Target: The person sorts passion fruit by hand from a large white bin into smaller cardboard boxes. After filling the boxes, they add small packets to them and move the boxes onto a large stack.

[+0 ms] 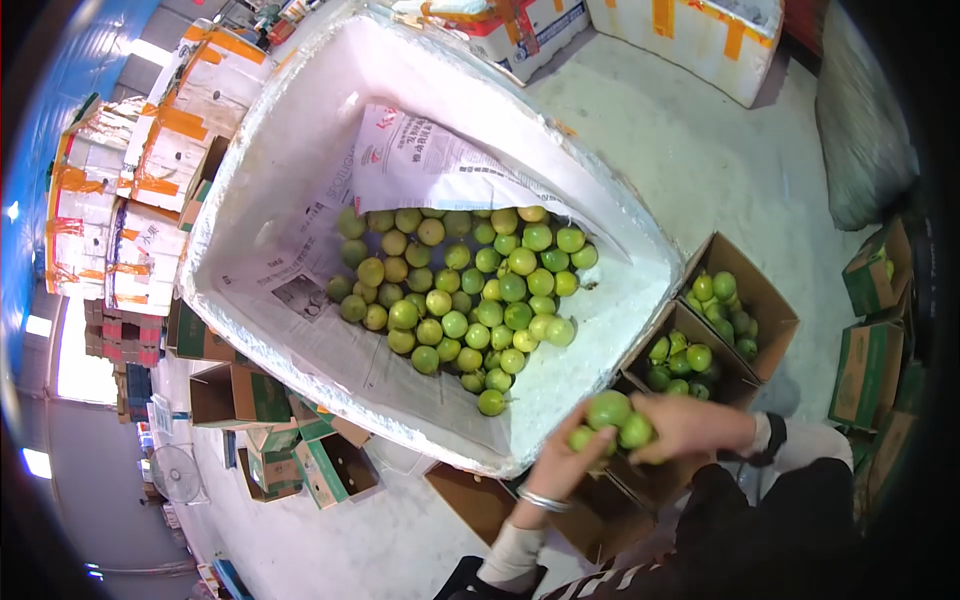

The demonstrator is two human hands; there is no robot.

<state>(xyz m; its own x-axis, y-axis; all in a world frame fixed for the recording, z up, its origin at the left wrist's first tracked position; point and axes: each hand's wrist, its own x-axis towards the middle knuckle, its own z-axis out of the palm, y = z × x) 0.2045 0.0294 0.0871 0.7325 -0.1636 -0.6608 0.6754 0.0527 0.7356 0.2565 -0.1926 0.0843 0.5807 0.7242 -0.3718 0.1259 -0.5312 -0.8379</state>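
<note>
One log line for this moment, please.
left hand: holds fruit | right hand: holds fruit | below: boxes | foam bin: more fruit, newspaper

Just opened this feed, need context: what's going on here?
A person's left hand and right hand hold a few green fruits together, over small cardboard boxes. Two of these boxes, by the right hand, contain fruit. Beside them, a large white foam box, lined with newspaper, holds many more loose fruits.
</note>
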